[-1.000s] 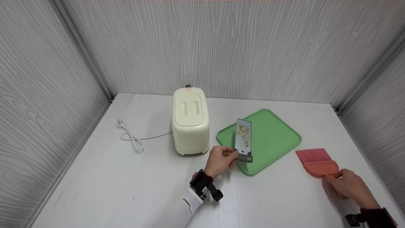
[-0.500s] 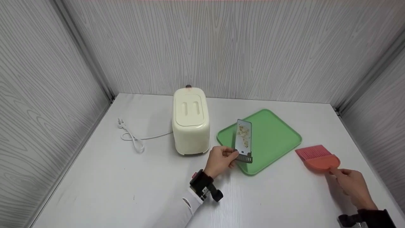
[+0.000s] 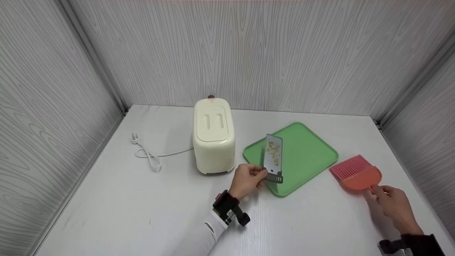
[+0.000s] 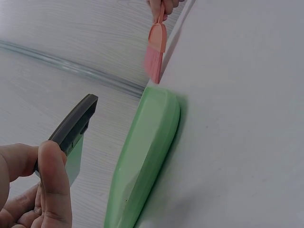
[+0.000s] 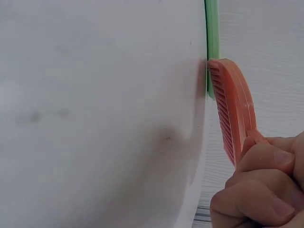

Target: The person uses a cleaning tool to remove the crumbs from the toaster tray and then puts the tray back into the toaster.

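Note:
My left hand pinches the dark slotted end of a toaster crumb tray between thumb and fingers. Yellowish crumbs lie scattered on the tray's pale surface, and it slants over the left part of a green serving tray. On the right, my right hand grips the thin handle of a small orange brush. Its pink bristles point left, close by the green tray's right corner. The left wrist view shows the crumb tray's dark end edge-on, raised beside the green tray.
A cream toaster with a closed lid stands left of the green tray. Its white cord and plug lie farther left on the white table. Grey wood-grain panels wall the back and both sides.
The brush has swung and shifted slightly up and away from me, its bristles now nearer the green tray's corner. My left hand and the crumb tray have stayed almost still.

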`<control>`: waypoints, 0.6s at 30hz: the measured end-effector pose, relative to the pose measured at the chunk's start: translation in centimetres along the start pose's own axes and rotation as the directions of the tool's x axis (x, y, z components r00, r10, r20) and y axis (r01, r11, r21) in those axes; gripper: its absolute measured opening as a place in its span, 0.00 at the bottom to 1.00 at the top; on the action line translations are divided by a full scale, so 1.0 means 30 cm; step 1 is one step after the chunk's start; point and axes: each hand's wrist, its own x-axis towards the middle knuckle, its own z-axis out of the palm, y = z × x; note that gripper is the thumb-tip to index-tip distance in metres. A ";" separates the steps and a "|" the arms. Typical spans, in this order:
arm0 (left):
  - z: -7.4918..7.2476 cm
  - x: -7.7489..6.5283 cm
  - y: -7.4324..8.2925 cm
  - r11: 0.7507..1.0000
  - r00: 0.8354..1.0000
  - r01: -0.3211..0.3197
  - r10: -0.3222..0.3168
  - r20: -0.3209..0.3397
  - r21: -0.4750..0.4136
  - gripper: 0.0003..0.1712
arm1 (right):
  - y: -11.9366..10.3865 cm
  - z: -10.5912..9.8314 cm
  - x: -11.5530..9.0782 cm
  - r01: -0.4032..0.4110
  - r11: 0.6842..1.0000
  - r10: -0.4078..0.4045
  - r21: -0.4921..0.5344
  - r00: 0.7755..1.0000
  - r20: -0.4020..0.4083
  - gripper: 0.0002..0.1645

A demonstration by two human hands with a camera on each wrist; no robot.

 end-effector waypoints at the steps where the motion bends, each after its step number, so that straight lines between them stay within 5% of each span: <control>1: 0.000 0.001 -0.001 1.000 1.000 0.000 0.000 0.000 -0.003 0.11 | -0.008 0.000 -0.003 0.024 1.000 -0.024 -0.015 1.000 -0.013 0.42; 7: -0.001 0.004 -0.002 1.000 1.000 0.001 -0.001 0.001 -0.003 0.11 | -0.068 -0.006 -0.016 0.186 0.980 -0.190 -0.074 0.980 -0.064 0.40; 18: -0.005 0.004 -0.003 0.999 1.000 -0.018 0.018 -0.007 0.029 0.11 | -0.216 -0.009 -0.028 0.359 0.908 -0.384 -0.215 0.919 -0.089 0.32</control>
